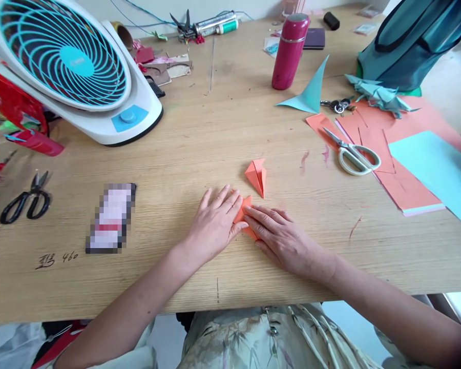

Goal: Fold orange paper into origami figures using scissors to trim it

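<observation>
A small folded piece of orange paper (246,203) lies on the wooden table, partly hidden under my fingers. My left hand (214,221) rests flat with its fingers spread, the fingertips on the paper's left side. From the right, my right hand (286,240) presses down on the same paper with its fingers stretched out. Neither hand is wrapped round anything. Just beyond them sits another folded orange paper piece (256,176), pointed at its near end and touched by no hand.
A fan (132,120), a phone (111,218) and black scissors (33,197) are on the left. To the right lie white-handled scissors (357,158) on orange sheets (411,189), a blue sheet (441,169) and folded blue paper (309,92). Behind stand a magenta bottle (290,54) and a bag (403,51).
</observation>
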{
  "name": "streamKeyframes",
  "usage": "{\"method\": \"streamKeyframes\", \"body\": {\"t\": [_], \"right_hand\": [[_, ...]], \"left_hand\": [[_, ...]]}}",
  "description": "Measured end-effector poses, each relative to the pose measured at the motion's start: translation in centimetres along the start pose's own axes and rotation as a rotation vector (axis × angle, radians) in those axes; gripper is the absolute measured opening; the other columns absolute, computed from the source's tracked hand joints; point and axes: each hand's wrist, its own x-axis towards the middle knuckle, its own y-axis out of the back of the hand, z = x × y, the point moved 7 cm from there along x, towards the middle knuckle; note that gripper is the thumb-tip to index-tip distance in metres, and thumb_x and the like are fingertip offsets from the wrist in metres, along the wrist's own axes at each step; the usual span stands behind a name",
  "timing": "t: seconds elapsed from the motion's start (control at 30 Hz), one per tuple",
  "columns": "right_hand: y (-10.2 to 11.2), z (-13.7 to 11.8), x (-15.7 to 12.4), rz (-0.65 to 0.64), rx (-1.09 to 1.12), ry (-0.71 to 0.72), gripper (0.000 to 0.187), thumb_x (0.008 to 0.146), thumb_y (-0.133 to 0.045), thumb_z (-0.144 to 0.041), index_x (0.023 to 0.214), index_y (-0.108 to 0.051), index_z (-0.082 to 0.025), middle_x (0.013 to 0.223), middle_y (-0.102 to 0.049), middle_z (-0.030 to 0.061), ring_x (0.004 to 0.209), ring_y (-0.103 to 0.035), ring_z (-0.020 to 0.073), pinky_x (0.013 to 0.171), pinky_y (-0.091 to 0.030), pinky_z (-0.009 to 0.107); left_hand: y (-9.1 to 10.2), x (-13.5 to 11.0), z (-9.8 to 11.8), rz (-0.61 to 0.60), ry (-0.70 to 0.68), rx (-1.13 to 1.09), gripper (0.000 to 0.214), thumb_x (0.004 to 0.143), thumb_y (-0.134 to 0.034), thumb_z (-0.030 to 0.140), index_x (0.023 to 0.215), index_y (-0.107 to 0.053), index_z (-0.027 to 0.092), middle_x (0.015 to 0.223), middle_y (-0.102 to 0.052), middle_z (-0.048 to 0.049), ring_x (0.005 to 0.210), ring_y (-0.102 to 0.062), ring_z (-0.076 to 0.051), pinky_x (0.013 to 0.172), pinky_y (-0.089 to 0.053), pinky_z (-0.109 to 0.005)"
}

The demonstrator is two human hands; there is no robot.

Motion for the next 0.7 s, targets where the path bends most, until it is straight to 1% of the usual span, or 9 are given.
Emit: {"method": "streamKeyframes", "body": {"t": [0.1,0.17,0.23,0.33,0.4,0.57,0.63,0.7], "right_hand": [[0.1,0.0,0.1,-0.013,0.013,-0.004,0.053,0.102,-0.047,-0.025,0.151,-0.043,-0.004,0.158,-0.041,0.0199,0.146,-0.037,0.0320,0.115,-0.040,0.051],[0.1,0.0,0.1,-0.013,0.019,-0.005,0.052,0.102,-0.047,-0.025,0.151,-0.043,-0.005,0.158,-0.042,0.0197,0.145,-0.039,0.0318,0.114,-0.041,0.051],[0.2,0.0,0.2,-0.004,0.020,-0.007,0.053,0.102,-0.047,-0.025,0.151,-0.042,-0.005,0.158,-0.042,0.0196,0.145,-0.040,0.0317,0.114,-0.041,0.051],[0.2,0.0,0.1,0.007,0.017,-0.014,0.053,0.103,-0.046,-0.025,0.151,-0.042,-0.005,0.157,-0.043,0.0192,0.145,-0.040,0.0316,0.113,-0.041,0.051],[0.1,-0.1,-0.1,0.011,0.019,-0.014,0.051,0.103,-0.045,-0.026,0.149,-0.044,-0.004,0.157,-0.043,0.0185,0.145,-0.040,0.0317,0.114,-0.040,0.050],[-0.4,0.4,-0.1,0.001,0.033,-0.013,0.048,0.104,-0.044,-0.026,0.147,-0.046,-0.005,0.157,-0.043,0.0184,0.145,-0.040,0.0320,0.114,-0.040,0.051],[0.3,0.7,0.5,0.003,0.049,-0.013,0.047,0.103,-0.045,-0.024,0.147,-0.046,-0.006,0.157,-0.044,0.0193,0.146,-0.038,0.0326,0.114,-0.040,0.053],[1.8,0.0,0.7,0.019,0.090,-0.010,0.045,0.102,-0.046,-0.021,0.145,-0.049,-0.008,0.156,-0.044,0.0199,0.146,-0.039,0.0325,0.114,-0.041,0.054]], "left_hand": [[-0.9,0.2,0.1,-0.007,0.039,-0.010,0.064,0.104,-0.037,0.048,0.158,-0.029,0.014,0.165,-0.030,-0.0115,0.153,-0.025,-0.033,0.121,-0.023,-0.061],[-1.3,0.1,0.1,-0.011,0.060,-0.024,0.063,0.105,-0.035,0.044,0.160,-0.024,0.016,0.167,-0.026,-0.0102,0.154,-0.022,-0.032,0.121,-0.023,-0.061],[-1.4,0.2,0.1,-0.009,0.084,-0.035,0.059,0.105,-0.033,0.038,0.160,-0.025,0.018,0.166,-0.028,-0.0094,0.154,-0.023,-0.033,0.121,-0.023,-0.062],[-1.1,0.9,-0.1,0.010,0.133,-0.047,0.056,0.104,-0.031,0.032,0.159,-0.029,0.016,0.165,-0.031,-0.0101,0.154,-0.023,-0.034,0.120,-0.021,-0.065],[-1.1,1.5,-0.4,0.019,0.172,-0.058,0.057,0.104,-0.030,0.029,0.159,-0.028,0.015,0.166,-0.028,-0.0111,0.154,-0.021,-0.035,0.120,-0.019,-0.066],[-1.5,2.4,-1.0,0.060,0.231,-0.065,0.059,0.104,-0.032,0.035,0.160,-0.026,0.017,0.168,-0.021,-0.0118,0.154,-0.019,-0.038,0.119,-0.019,-0.068],[-1.6,2.5,-1.1,0.047,0.235,-0.060,0.059,0.104,-0.032,0.034,0.160,-0.026,0.017,0.168,-0.021,-0.0115,0.155,-0.017,-0.038,0.120,-0.018,-0.068],[-1.7,2.7,-1.2,0.014,0.215,-0.066,0.059,0.104,-0.031,0.033,0.160,-0.025,0.017,0.168,-0.021,-0.0108,0.155,-0.015,-0.038,0.120,-0.018,-0.067]]}}
